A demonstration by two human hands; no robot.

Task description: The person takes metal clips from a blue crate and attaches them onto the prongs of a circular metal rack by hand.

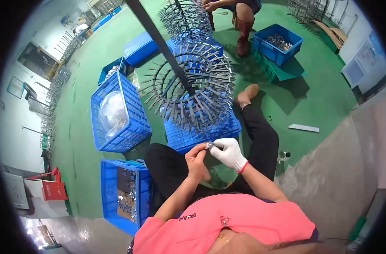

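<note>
Between my two hands, in front of the rack, is a small shiny metal part (209, 144), its exact kind too small to make out. My bare left hand (196, 163) is closed, pinching the part at its fingertips. On the other side, my right hand (229, 153) wears a white knit glove with a red cuff and is also closed on the part. Just beyond stands a round, dark rack (193, 95) with rings of prongs, many carrying small pieces, on an upturned blue crate (180, 137). Its dark pole (159, 40) rises toward the camera.
A blue crate (135, 120) with a plastic bag (113, 112) stands left; below it a blue bin (110, 216) holds metal parts. Another blue bin (279, 57) of parts is at upper right, near a co-worker's boot (243, 44). A white strip (304, 128) lies on the floor.
</note>
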